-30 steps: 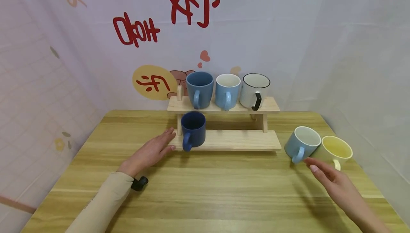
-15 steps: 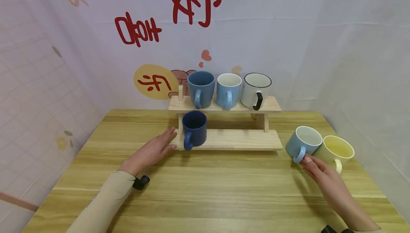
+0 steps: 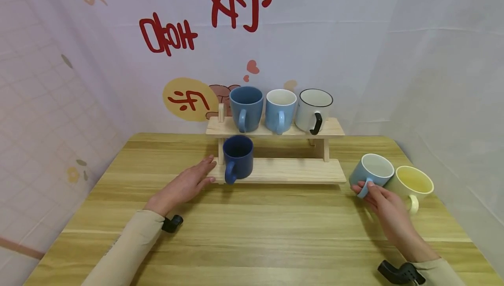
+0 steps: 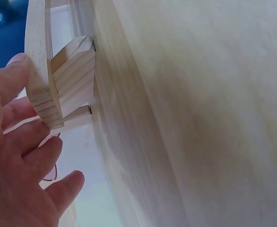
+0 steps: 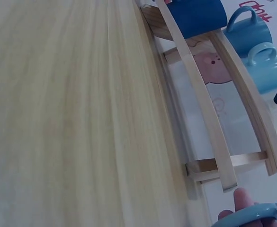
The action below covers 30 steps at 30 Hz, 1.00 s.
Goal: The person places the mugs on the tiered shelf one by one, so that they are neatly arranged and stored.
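Observation:
On the right of the table, my right hand (image 3: pixel 387 209) grips the handle of a light blue mug (image 3: pixel 372 170) with a white inside. Its fingertips pass through the handle (image 5: pixel 247 215), which shows at the bottom of the right wrist view. Beside that mug stands a yellow mug (image 3: pixel 413 181). My left hand (image 3: pixel 183 190) rests with extended fingers at the left end of a two-tier wooden shelf (image 3: pixel 295 171). In the left wrist view, thumb and fingertips touch the board's end (image 4: pixel 43 101). A dark blue mug (image 3: pixel 238 159) stands on the lower tier, close to this hand.
The upper tier holds a grey-blue mug (image 3: pixel 246 109), a light blue mug with a white inside (image 3: pixel 275 113) and a white mug (image 3: pixel 311 115) with a black rim and handle. A printed white cloth (image 3: pixel 354 50) hangs behind the wooden table (image 3: pixel 267 233).
My right hand has moved from just beside the light blue mug's handle to a grip on it. My left hand stays at the shelf's end.

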{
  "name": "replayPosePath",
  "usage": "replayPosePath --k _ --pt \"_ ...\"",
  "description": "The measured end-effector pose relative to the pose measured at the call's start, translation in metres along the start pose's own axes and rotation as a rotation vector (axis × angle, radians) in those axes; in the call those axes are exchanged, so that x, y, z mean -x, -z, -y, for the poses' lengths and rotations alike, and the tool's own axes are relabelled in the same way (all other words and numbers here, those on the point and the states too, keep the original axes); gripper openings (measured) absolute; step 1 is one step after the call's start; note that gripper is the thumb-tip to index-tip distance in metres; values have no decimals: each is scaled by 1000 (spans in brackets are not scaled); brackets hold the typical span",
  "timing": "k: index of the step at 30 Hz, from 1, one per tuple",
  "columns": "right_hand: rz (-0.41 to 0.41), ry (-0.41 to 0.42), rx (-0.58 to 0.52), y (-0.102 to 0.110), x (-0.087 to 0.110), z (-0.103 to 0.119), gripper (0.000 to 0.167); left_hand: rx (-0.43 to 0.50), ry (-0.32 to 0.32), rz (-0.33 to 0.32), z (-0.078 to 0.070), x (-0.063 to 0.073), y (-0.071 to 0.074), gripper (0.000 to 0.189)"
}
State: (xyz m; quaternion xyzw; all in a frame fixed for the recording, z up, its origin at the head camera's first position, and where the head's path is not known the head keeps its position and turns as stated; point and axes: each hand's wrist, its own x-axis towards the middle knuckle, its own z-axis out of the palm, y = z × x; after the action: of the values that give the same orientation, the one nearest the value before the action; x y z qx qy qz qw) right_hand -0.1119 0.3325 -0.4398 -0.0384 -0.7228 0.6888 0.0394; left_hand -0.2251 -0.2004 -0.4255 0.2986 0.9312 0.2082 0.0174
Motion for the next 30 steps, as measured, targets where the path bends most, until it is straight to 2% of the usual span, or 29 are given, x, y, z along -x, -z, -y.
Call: replayPosePath --k 4,6,9,15,17,24,30 --pt "-82 -42 46 -3 -4 0 44 4 9 1 1 0 0 60" --pt "-112 -38 78 -4 -4 -2 42 8 14 2 1 1 0 60" --pt "-137 -3 60 -3 -4 -4 40 13 21 9 0 1 0 60" --pt "-142 90 -108 -4 -1 -7 28 26 43 24 -4 1 1 60" --pt "-140 118 -130 -5 1 -6 26 27 50 25 -5 1 1 61" --pt "-143 173 -152 -12 9 8 25 -5 27 6 -3 0 -2 61" --pt "-138 210 -150 -28 17 27 22 -16 8 1 -4 0 1 60"
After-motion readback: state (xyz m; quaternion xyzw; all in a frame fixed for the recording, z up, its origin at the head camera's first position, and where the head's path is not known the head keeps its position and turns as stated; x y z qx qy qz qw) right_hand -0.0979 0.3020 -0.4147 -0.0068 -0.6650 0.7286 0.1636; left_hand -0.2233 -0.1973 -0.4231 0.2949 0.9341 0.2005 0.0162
